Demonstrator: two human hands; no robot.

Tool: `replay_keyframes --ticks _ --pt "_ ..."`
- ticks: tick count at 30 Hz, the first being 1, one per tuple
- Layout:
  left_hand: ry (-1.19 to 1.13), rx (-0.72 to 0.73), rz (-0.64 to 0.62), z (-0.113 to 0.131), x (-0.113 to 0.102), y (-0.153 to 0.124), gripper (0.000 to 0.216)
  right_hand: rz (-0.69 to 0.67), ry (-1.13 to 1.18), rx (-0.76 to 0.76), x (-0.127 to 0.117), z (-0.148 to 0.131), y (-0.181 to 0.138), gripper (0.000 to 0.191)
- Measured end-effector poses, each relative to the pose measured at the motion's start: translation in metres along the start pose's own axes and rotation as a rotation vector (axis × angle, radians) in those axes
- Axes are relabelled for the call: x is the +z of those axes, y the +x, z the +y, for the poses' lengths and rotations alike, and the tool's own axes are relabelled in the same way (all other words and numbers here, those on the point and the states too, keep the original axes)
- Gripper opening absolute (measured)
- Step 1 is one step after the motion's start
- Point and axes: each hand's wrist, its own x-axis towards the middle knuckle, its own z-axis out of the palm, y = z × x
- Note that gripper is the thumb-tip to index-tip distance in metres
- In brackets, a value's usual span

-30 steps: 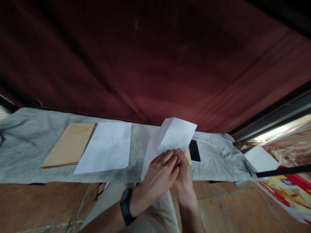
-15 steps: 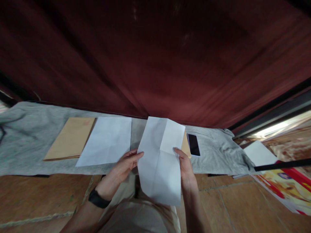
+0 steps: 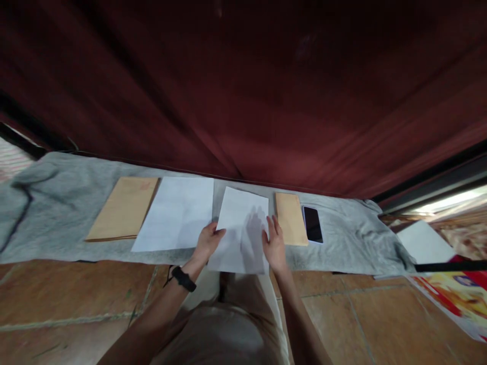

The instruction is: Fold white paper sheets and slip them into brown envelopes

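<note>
A white sheet of paper (image 3: 236, 218) lies in front of me, its near end reaching past the edge of the cloth-covered surface. My left hand (image 3: 208, 242) is at its left edge, thumb on top and the other fingers curled at the side, pinching it. My right hand (image 3: 274, 244) is open, fingers stretched out by the sheet's right edge, and its shadow falls across the paper. To the left lies a larger white paper (image 3: 177, 213). Just right of my right hand is a small brown envelope (image 3: 291, 218).
A stack of large brown envelopes (image 3: 124, 208) lies at the left on the grey cloth (image 3: 350, 238). A phone (image 3: 313, 224) rests beside the small envelope. Behind hangs a dark red sheet (image 3: 243, 111). A colourful box (image 3: 456, 299) is on the right.
The sheet was lifted, showing a fold crease, with both hands on it. Now it lies lower and flatter, and my right hand has released its edge and spread its fingers.
</note>
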Motion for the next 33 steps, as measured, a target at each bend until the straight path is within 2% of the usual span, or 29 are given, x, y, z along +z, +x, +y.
replay_keyframes --ticks 3,6,12,16,20,23,25,30,33 --pt "0.091 0.005 0.006 -0.007 0.001 0.002 0.019 -0.132 -0.109 -0.114 0.012 0.004 -0.026 0.046" --pt "0.144 0.010 0.000 -0.009 0.001 0.002 0.021 -0.207 -0.213 -0.175 0.016 0.009 -0.043 0.046" --pt "0.288 0.059 0.034 0.002 -0.006 -0.013 0.062 -0.282 -0.234 -0.228 -0.001 0.020 -0.048 0.049" --pt "0.333 0.090 -0.024 0.004 -0.017 -0.038 0.075 -0.316 -0.214 -0.254 -0.017 0.029 -0.055 0.051" --pt "0.293 0.074 -0.020 -0.007 -0.021 -0.051 0.070 -0.349 -0.219 -0.298 -0.031 0.035 -0.068 0.055" --pt "0.188 0.065 0.025 -0.010 -0.016 -0.043 0.062 -0.401 -0.229 -0.351 -0.038 0.034 -0.073 0.073" --pt "0.117 0.054 0.050 -0.009 -0.010 -0.032 0.058 -0.421 -0.240 -0.368 -0.040 0.032 -0.072 0.078" --pt "0.052 0.066 0.123 -0.007 0.006 -0.010 0.047 -0.387 -0.253 -0.346 -0.039 0.022 -0.060 0.061" --pt "0.092 0.065 0.127 -0.007 0.007 -0.009 0.043 -0.383 -0.238 -0.331 -0.036 0.018 -0.056 0.053"
